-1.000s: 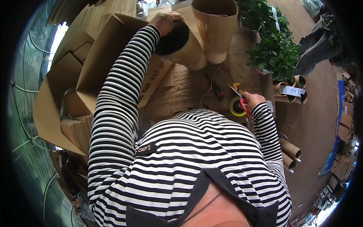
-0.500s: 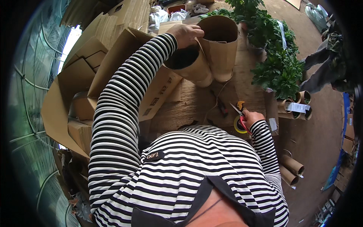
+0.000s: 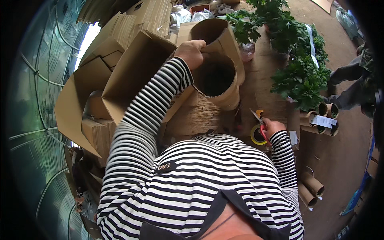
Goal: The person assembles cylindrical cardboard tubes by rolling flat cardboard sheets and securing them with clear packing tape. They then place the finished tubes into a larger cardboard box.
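Observation:
Two wide brown cardboard tubes stand on the wooden table. Dark green leaves show inside the nearer tube (image 3: 229, 100); the farther tube (image 3: 236, 52) stands right behind it. My left hand (image 3: 190, 54) is closed on cardboard where the two rims meet; which rim it grips, or whether both, I cannot tell. My right hand (image 3: 275, 129), low on the right, is closed round red-handled scissors (image 3: 263, 127), their blades pointing away from me. A yellow roll of tape (image 3: 256, 136) lies beside the scissors, with an orange-yellow tool part (image 3: 260, 113) just beyond.
An open cardboard box (image 3: 128, 76) and stacked flat cardboard (image 3: 150, 18) stand at the left. Leafy potted plants (image 3: 300, 76) line the right. Several small tubes (image 3: 332, 110) stand by the table, and others (image 3: 312, 184) lie lower right. Another person's legs (image 3: 346, 78) show at far right.
My left hand has pulled the nearer tube rightward and toward me, so it now overlaps the farther one, which leans left. A potted plant behind is uncovered. My right hand keeps the scissors.

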`<action>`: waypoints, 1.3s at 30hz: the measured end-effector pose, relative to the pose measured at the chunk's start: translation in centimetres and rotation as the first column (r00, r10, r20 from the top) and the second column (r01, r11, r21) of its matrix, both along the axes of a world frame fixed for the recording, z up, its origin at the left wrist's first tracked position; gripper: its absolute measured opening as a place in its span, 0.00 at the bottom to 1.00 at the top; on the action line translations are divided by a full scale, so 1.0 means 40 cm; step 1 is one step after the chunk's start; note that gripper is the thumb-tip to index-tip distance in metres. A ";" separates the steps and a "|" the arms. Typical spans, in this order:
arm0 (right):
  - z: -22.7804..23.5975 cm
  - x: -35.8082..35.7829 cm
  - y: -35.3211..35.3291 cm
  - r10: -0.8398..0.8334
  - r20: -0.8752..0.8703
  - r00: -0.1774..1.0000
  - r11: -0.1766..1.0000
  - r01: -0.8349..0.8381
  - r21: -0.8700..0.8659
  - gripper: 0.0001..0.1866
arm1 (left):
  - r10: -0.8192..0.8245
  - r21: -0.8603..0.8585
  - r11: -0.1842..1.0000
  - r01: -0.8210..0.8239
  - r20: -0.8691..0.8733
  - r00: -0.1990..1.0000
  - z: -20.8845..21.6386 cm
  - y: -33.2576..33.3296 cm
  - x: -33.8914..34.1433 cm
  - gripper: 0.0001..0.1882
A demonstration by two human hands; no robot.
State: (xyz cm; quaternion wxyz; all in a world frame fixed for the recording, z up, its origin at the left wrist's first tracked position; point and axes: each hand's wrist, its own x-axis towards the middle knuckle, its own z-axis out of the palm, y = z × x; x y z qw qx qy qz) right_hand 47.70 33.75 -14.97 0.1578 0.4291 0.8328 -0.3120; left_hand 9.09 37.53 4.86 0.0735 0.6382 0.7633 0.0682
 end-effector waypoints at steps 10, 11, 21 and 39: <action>-0.042 -0.008 0.067 -0.348 -0.175 0.921 0.937 0.349 -0.027 0.30 | -0.093 0.328 0.933 0.146 -0.172 0.981 -0.070 -0.109 -0.005 0.35; -0.053 -0.011 0.068 -0.367 -0.163 0.916 0.929 0.370 -0.018 0.30 | -0.031 0.323 0.944 0.067 -0.115 0.993 -0.071 -0.131 0.012 0.42; -0.156 -0.235 0.192 -0.327 0.050 0.944 0.913 0.329 -0.240 0.31 | 0.097 0.073 0.993 -0.096 0.001 0.995 -0.069 -0.254 0.009 0.09; -0.089 -0.231 -0.022 0.281 -0.042 0.959 0.909 -0.280 -0.308 0.23 | 0.209 0.088 0.975 -0.205 -0.049 0.977 -0.019 -0.195 0.041 0.11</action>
